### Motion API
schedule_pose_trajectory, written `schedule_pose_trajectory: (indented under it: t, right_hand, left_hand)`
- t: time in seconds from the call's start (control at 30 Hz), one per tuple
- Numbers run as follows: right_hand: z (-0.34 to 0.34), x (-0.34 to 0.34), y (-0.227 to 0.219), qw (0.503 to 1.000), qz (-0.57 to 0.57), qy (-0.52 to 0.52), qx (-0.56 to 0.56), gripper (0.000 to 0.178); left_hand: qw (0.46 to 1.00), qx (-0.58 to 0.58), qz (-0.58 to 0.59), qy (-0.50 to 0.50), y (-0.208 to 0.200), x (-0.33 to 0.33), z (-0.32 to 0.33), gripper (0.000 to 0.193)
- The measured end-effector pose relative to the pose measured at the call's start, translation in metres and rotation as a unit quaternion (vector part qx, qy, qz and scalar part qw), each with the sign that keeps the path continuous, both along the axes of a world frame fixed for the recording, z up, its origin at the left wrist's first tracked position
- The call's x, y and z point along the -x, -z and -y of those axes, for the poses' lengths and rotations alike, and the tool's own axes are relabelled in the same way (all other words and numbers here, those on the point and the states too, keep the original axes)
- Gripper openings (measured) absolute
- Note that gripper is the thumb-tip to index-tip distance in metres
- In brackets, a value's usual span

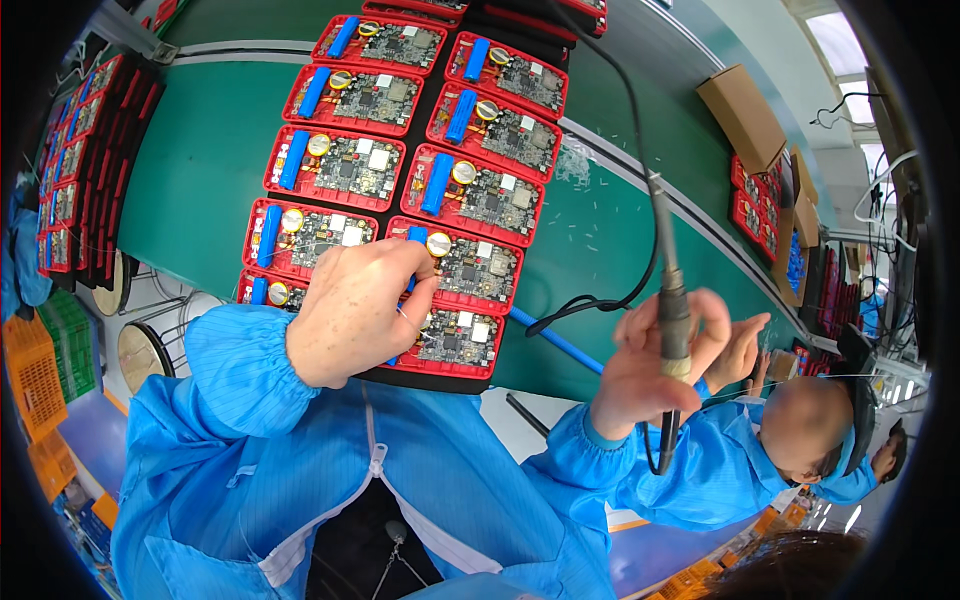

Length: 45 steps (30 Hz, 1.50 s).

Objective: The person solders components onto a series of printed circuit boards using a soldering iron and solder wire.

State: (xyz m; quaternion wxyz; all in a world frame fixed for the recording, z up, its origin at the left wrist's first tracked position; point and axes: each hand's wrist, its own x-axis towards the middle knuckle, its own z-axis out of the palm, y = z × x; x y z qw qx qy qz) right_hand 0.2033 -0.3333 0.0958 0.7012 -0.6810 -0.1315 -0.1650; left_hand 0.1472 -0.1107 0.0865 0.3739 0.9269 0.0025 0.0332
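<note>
My left hand (355, 305) is closed in a pinch on a thin silvery wire (408, 320), which looks like solder wire. It hovers over the near red cases, hiding parts of them. Each red case (470, 205) holds a circuit board (498, 205), a blue cylindrical battery (437, 183) and a round coin-like cell (464, 172). To the right, my right hand (640, 375) grips a soldering iron (675, 320) by its handle, raised off the bench. Its metal barrel points up and away from me, apart from the cases.
A black cable (638, 120) hangs across the green bench (205, 150) near the iron. White clippings (575, 165) lie right of the cases. Stacked red cases (75, 170) stand far left; a cardboard box (742, 115) stands far right. A co-worker in blue (690, 470) is close on my right.
</note>
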Motion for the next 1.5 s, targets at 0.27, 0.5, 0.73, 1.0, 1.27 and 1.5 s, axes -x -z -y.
schedule_pose_trajectory:
  t: [0.27,0.5,0.73,1.0,1.27,1.5]
  right_hand:
    - [0.004,0.018,0.022,0.966,0.029,-0.240,0.089,0.030]
    - [-0.012,0.016,0.031,0.959,0.012,-0.231,0.164,0.025]
    - [-0.016,0.014,0.036,0.954,0.007,-0.231,0.192,0.024]
    - [-0.016,0.013,0.040,0.953,0.008,-0.233,0.194,0.024]
    - [-0.016,0.013,0.043,0.954,0.028,-0.228,0.190,0.025]
    - [-0.003,0.017,0.039,0.969,0.039,-0.197,0.143,0.027]
  left_hand:
    - [0.999,-0.037,-0.026,0.000,0.000,-0.002,0.004,0.008]
    - [0.999,-0.040,-0.027,0.015,0.001,-0.004,0.005,0.009]
    - [0.998,-0.057,-0.036,0.008,-0.001,-0.006,0.006,0.010]
    - [0.997,-0.075,-0.031,0.012,-0.002,-0.010,0.008,0.009]
    - [0.996,-0.083,-0.038,0.003,-0.003,-0.011,0.011,0.009]
    - [0.999,-0.054,-0.010,0.000,0.001,-0.008,0.008,0.007]
